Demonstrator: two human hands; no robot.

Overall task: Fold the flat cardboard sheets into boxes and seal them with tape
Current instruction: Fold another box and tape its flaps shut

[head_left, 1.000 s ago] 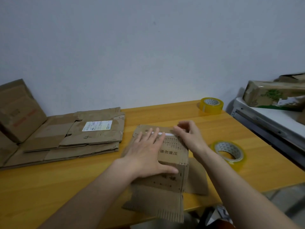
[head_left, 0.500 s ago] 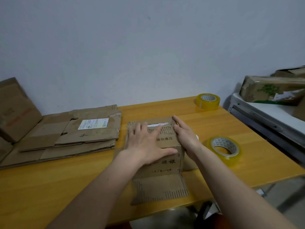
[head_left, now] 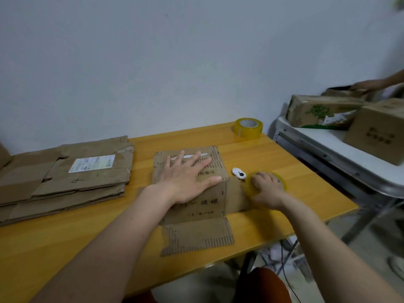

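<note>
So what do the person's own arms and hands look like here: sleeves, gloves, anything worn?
Both forearms are bare right up to the frame edge, with no sleeves showing. The left hand and right hand are ungloved; no watch, ring or wristband is visible.

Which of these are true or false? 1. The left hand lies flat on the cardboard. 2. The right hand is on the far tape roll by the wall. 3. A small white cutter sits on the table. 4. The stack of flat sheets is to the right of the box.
1. True: the left hand presses flat on the cardboard box.
2. False: the right hand grips the near tape roll; the far tape roll lies untouched.
3. True: the white cutter lies beside the box.
4. False: the flat sheets lie to its left.
</note>
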